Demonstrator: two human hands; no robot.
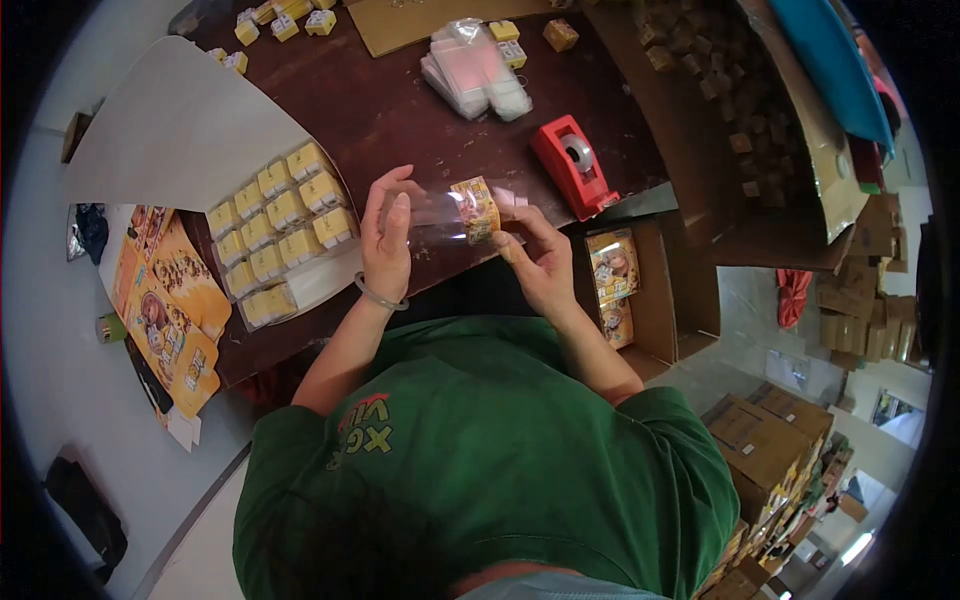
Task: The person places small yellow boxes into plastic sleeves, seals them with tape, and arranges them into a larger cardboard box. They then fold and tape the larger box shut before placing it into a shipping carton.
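Fingers of right hand (538, 256) pinch box (477, 209), can't tell on left hand (386, 232); bag (433, 228) runs left-right mid-frame, box nearer right.

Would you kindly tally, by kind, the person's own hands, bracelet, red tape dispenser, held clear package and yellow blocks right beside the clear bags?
Hands: 2 (left hand, right hand)
Bracelet: 1
Red tape dispenser: 1
Clear plastic package with printed label: 1
Yellow blocks beside the clear bags: 2
Total: 7
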